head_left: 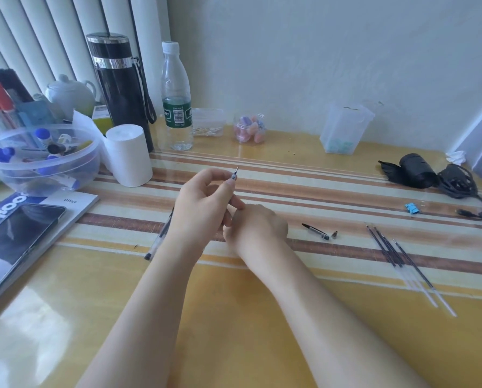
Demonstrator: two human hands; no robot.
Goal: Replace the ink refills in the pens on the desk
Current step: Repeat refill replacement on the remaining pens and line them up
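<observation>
Mid-frame, my left hand pinches a pen tip-up; right hand grip closed at its base, contents hidden. Spare refills lower right unused; most remains.

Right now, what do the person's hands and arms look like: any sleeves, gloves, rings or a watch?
Both are bare. The left hand and right hand wear no gloves, and no rings show on the visible fingers. Both forearms are uncovered to the frame's bottom edge: no sleeves, watch or bracelet in view.
</observation>
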